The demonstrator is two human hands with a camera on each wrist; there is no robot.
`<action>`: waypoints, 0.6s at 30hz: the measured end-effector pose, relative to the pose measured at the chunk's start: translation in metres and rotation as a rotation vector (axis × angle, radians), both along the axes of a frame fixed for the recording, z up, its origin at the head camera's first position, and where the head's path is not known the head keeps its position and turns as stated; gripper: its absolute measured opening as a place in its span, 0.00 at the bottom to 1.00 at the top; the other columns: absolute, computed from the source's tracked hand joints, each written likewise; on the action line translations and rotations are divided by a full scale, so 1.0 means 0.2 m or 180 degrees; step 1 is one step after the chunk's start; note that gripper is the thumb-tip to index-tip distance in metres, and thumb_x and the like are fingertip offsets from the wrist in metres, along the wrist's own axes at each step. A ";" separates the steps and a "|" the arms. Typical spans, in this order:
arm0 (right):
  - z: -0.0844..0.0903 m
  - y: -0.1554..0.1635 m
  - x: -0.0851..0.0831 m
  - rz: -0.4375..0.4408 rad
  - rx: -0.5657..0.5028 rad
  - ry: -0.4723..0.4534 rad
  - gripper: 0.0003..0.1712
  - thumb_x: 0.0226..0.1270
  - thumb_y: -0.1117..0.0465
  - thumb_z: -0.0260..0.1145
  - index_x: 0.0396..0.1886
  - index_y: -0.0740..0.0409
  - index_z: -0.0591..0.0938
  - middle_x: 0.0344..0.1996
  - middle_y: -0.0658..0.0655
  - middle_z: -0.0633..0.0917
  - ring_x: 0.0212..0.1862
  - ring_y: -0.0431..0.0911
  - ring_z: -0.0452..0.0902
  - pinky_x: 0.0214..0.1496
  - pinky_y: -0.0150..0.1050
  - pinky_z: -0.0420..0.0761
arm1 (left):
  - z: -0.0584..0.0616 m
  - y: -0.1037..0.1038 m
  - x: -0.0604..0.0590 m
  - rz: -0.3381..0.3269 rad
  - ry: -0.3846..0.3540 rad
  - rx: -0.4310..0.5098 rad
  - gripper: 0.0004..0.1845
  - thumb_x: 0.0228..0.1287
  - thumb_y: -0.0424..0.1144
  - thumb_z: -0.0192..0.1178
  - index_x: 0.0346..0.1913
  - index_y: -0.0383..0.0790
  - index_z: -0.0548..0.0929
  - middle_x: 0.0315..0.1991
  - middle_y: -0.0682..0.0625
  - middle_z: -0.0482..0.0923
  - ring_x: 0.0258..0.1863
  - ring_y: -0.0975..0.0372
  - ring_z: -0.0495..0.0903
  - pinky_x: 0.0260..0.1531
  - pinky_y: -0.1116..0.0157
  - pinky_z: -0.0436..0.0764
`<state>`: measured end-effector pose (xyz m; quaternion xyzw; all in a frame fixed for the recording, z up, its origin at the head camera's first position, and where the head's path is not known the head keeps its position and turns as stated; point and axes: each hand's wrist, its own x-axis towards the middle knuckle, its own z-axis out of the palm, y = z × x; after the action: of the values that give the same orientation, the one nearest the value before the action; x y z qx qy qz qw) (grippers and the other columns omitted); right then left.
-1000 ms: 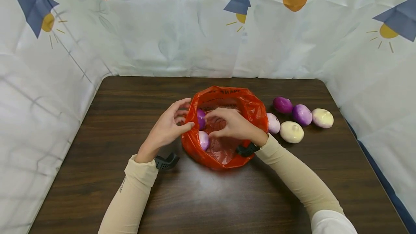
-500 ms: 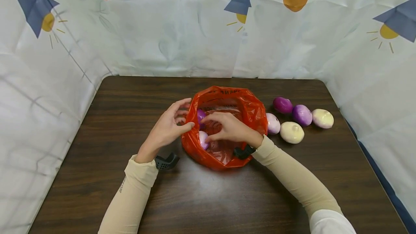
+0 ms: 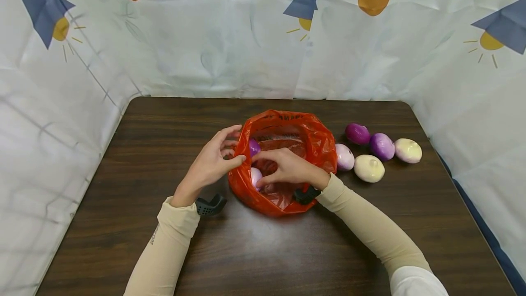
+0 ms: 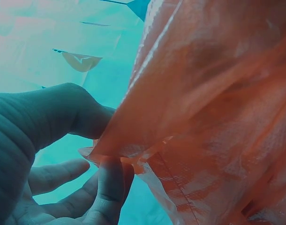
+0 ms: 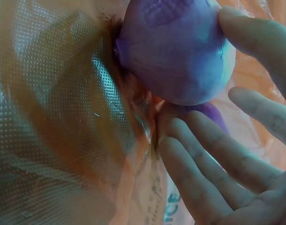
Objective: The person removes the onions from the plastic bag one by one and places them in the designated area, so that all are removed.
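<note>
A red plastic bag (image 3: 283, 204) stands with its mouth open on the table. My left hand (image 3: 209, 161) is at its left side, and the left wrist view shows thumb and forefinger pinching the bag's rim (image 4: 119, 136). Inside the bag, at the left wall, are a dark purple onion (image 3: 254, 146) and a pale purple onion (image 3: 255, 177). My right hand (image 3: 283, 166) reaches into the bag with fingers spread around the pale onion. In the right wrist view the thumb (image 5: 251, 37) touches this onion (image 5: 180, 51), while the other fingers lie loosely beneath it.
On the table (image 3: 164, 122), right of the bag, lie several peeled onions: a dark purple onion (image 3: 357, 134), a purple onion (image 3: 382, 146), a pale purple onion (image 3: 344, 157) and cream onions (image 3: 369, 168). A printed white cloth (image 3: 230, 49) hangs around the table.
My right hand has moved left and slightly toward me inside the bag, its thumb coming up to the pale onion. My left hand stays at the rim.
</note>
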<state>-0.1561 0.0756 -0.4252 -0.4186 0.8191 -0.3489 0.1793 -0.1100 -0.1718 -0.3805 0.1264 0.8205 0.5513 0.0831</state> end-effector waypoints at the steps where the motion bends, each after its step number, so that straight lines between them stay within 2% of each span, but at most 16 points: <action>1: 0.00 0.00 0.00 0.0026 0.0000 -0.0034 0.32 0.61 0.47 0.78 0.64 0.47 0.81 0.49 0.48 0.89 0.50 0.43 0.88 0.55 0.37 0.88 | 0.00 0.00 0.00 -0.0002 0.0002 0.0011 0.41 0.66 0.32 0.68 0.79 0.44 0.62 0.70 0.41 0.70 0.65 0.49 0.77 0.66 0.52 0.80; 6: 0.00 -0.01 0.01 0.0123 0.0064 -0.0122 0.30 0.62 0.49 0.78 0.64 0.48 0.81 0.48 0.49 0.90 0.49 0.40 0.88 0.54 0.36 0.88 | 0.00 0.00 0.00 0.0003 0.0010 0.0023 0.41 0.65 0.32 0.68 0.79 0.43 0.62 0.69 0.40 0.71 0.63 0.48 0.79 0.66 0.50 0.80; 13: -0.01 -0.01 0.02 0.0160 0.0136 -0.0061 0.29 0.63 0.47 0.77 0.62 0.47 0.82 0.49 0.47 0.90 0.49 0.38 0.87 0.54 0.34 0.87 | 0.00 0.00 0.00 -0.0001 0.0008 0.0028 0.41 0.65 0.32 0.69 0.79 0.43 0.62 0.69 0.40 0.71 0.63 0.48 0.79 0.66 0.49 0.80; 18: -0.02 0.00 0.02 0.0124 0.0026 -0.0262 0.29 0.61 0.48 0.78 0.62 0.46 0.83 0.51 0.48 0.89 0.49 0.38 0.88 0.54 0.34 0.88 | 0.00 0.00 0.00 -0.0004 0.0011 0.0030 0.41 0.65 0.32 0.68 0.79 0.43 0.62 0.69 0.40 0.71 0.61 0.48 0.80 0.65 0.51 0.81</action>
<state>-0.1530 0.0766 -0.4287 -0.4190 0.8041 -0.3589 0.2212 -0.1097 -0.1718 -0.3801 0.1282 0.8180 0.5549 0.0814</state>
